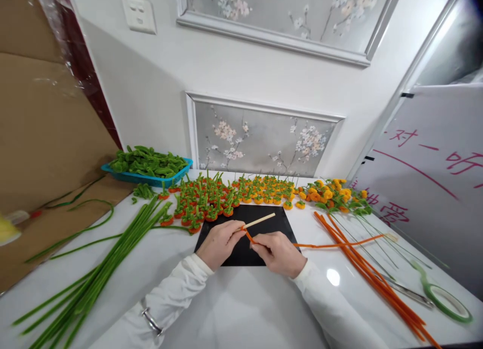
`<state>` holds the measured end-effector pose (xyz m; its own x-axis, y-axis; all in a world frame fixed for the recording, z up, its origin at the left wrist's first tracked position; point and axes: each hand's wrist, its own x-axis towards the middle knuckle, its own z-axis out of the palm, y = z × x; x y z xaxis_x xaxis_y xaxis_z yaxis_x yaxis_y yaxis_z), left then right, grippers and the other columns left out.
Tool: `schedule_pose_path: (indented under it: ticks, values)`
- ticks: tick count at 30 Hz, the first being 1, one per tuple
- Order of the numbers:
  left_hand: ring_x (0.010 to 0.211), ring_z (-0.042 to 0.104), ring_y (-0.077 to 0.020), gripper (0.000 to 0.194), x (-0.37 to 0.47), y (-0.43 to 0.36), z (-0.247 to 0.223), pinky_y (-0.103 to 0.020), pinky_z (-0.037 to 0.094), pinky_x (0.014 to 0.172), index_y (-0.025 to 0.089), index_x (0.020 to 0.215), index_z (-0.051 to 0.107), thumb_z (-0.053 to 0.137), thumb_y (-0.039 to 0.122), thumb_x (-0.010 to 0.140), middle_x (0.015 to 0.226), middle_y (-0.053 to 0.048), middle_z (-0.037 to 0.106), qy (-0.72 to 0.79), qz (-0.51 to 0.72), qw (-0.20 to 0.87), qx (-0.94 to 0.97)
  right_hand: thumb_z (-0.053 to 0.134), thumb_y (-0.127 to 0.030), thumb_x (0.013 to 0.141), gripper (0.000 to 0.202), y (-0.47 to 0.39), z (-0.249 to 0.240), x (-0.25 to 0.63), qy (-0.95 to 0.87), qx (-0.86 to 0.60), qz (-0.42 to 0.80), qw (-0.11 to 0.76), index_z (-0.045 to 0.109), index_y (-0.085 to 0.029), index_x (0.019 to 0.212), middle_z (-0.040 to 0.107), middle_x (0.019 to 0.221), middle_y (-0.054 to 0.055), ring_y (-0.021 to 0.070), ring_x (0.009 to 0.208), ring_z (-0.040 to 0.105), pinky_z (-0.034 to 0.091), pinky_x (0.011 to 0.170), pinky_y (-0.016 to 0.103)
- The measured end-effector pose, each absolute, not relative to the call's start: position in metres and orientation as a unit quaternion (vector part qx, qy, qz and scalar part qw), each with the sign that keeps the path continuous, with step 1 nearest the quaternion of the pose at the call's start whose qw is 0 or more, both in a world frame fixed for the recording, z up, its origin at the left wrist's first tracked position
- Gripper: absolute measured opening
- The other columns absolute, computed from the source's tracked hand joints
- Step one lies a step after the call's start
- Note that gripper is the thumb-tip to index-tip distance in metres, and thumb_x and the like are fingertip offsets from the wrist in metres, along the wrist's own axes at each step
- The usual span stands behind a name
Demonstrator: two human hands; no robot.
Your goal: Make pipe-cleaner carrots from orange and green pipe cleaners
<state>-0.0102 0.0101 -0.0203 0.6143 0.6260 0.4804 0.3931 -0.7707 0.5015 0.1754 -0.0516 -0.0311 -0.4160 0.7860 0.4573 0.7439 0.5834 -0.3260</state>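
Over the black mat (241, 256), my left hand (222, 243) is closed on a thin pale wooden stick (261, 221) that points up to the right. An orange pipe cleaner (317, 246) meets the stick at my left fingertips. Its short stretch between the hands is pinched in my right hand (279, 253), and the rest trails out to the right across the table. The tips of my left fingers hide part of where the orange strand touches the stick.
Small orange and yellow pieces with green tops (206, 200) stand behind the mat. Green stems (101, 273) and a blue tray (166, 180) lie left. Orange pipe cleaners (372, 276), yellow flowers (332, 192), metal scissors or tweezers (409, 292) and green tape (449, 303) lie right.
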Motion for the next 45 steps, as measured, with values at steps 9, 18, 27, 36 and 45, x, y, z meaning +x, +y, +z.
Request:
schedule_pose_path:
  ticks: [9, 18, 27, 36, 45]
  values:
    - [0.07, 0.058, -0.0153, 0.022, -0.01, 0.011, -0.026, -0.025, 0.042, 0.063, 0.016, 0.093, 0.057, 0.036, 0.02, 0.092, 0.08, -0.005, 0.059, 0.28, 0.263, 0.083, 0.92, 0.04, -0.019, 0.089, 0.024, -0.057, -0.024, 0.177, -0.836, -0.468, -0.037, 0.285, 0.05, -0.018, 0.068, 0.053, 0.059, -0.001, 0.0102, 0.052, 0.048, 0.027, 0.051, 0.024]
    - [0.057, 0.057, -0.0155, 0.024, -0.007, 0.006, -0.022, -0.024, 0.034, 0.051, 0.017, 0.084, 0.057, 0.034, 0.022, 0.092, 0.071, -0.003, 0.06, 0.292, 0.159, 0.022, 0.943, 0.042, -0.022, 0.092, 0.022, -0.058, -0.009, 0.17, -0.847, -0.441, -0.165, 0.247, 0.06, -0.019, 0.08, 0.059, 0.066, 0.002, 0.0118, 0.061, 0.053, 0.028, 0.056, 0.026]
    - [0.062, 0.054, -0.014, 0.025, -0.007, 0.004, -0.019, -0.024, 0.035, 0.054, 0.016, 0.08, 0.059, 0.038, 0.025, 0.092, 0.074, -0.004, 0.058, 0.219, 0.214, 0.004, 0.952, 0.05, -0.036, 0.089, 0.023, -0.035, 0.014, 0.188, -0.832, -0.461, -0.056, 0.304, 0.067, -0.021, 0.083, 0.065, 0.082, 0.003, 0.0117, 0.073, 0.059, 0.039, 0.064, 0.021]
    - [0.059, 0.047, -0.012, 0.031, -0.009, -0.001, -0.015, -0.023, 0.032, 0.054, 0.017, 0.08, 0.061, 0.035, 0.028, 0.093, 0.065, -0.002, 0.05, 0.208, 0.295, 0.006, 0.932, 0.052, -0.037, 0.086, 0.028, -0.019, 0.001, 0.202, -0.828, -0.444, 0.178, 0.294, 0.068, -0.017, 0.076, 0.063, 0.065, -0.001, 0.0092, 0.059, 0.055, 0.039, 0.054, 0.018]
    - [0.062, 0.049, -0.0115, 0.028, -0.015, 0.008, -0.022, -0.022, 0.039, 0.06, 0.016, 0.101, 0.059, 0.034, 0.025, 0.094, 0.073, -0.003, 0.051, 0.254, 0.354, 0.06, 0.898, 0.045, -0.025, 0.09, 0.027, -0.045, -0.007, 0.178, -0.872, -0.438, 0.035, 0.217, 0.056, -0.019, 0.066, 0.054, 0.056, -0.002, 0.0098, 0.053, 0.047, 0.031, 0.052, 0.022]
